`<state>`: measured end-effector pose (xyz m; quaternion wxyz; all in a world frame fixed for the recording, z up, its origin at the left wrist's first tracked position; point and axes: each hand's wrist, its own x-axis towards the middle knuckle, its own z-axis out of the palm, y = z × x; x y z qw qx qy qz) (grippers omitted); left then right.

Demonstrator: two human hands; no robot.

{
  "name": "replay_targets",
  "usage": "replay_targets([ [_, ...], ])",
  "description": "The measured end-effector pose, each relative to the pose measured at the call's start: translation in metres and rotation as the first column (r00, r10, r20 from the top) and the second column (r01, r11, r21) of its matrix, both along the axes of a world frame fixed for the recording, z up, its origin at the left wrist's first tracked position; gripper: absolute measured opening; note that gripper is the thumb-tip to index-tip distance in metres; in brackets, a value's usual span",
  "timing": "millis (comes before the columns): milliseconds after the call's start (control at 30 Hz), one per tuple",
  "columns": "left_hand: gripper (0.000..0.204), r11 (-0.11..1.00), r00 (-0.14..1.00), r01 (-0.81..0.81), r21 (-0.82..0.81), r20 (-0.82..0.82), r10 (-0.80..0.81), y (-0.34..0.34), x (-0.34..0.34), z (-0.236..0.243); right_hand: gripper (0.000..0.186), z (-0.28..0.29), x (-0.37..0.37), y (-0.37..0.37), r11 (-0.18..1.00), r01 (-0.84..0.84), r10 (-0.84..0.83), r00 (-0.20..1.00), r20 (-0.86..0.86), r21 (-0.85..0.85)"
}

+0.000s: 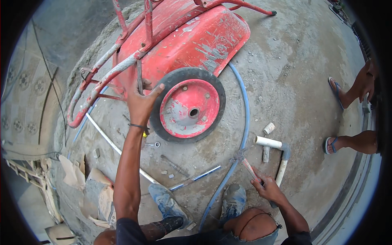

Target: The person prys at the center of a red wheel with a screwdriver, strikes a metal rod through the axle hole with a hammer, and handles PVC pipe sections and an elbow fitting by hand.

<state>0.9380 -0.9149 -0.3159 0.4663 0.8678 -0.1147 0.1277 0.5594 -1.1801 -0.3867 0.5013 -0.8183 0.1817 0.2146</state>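
Note:
An overturned red wheelbarrow (196, 41), scraped and spotted with grey, lies in front of me. Beside it is a wheel (183, 106) with a black tyre and a red hub. My left hand (143, 100) is closed around a flat grey metal bar (139, 76) near the frame, its thumb against the tyre; some fingers are hidden. My right hand (267, 188) grips the worn reddish handle of what looks like a hammer (250, 168). Its greyish head lies over the blue hose (246, 118), low near the floor.
Right of the hose are a white pipe with a grey elbow (271, 143) and short pipe pieces. A ring spanner (153, 144), a bolt-like rod (174, 165) and a blue-and-silver tube (196, 179) lie before my shoes. Torn paper sacks (100, 192) are at left; another person's sandalled feet (341, 143) stand at right.

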Motion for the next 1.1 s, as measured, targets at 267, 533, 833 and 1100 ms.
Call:
replay_targets([
  [267,0.053,0.863,0.981,0.191,0.468,-0.066,-0.182,-0.028,0.015,0.006,0.056,-0.071,-0.04,0.014,0.995,0.072,-0.073,0.997,-0.015,-0.063],
  [533,0.054,0.856,0.984,0.179,0.485,-0.085,-0.158,-0.026,0.023,-0.002,0.056,-0.084,-0.032,0.017,0.996,0.074,-0.075,0.997,-0.014,-0.043],
  [833,0.059,0.852,0.973,0.232,0.469,-0.122,-0.197,-0.021,0.031,-0.004,0.06,-0.086,-0.027,0.017,0.997,0.061,-0.058,0.997,0.056,-0.041],
  [1100,0.059,0.855,0.966,0.245,0.457,-0.185,-0.178,-0.012,0.026,0.004,0.057,-0.072,-0.013,0.024,0.96,-0.022,0.028,0.999,0.019,-0.279],
])
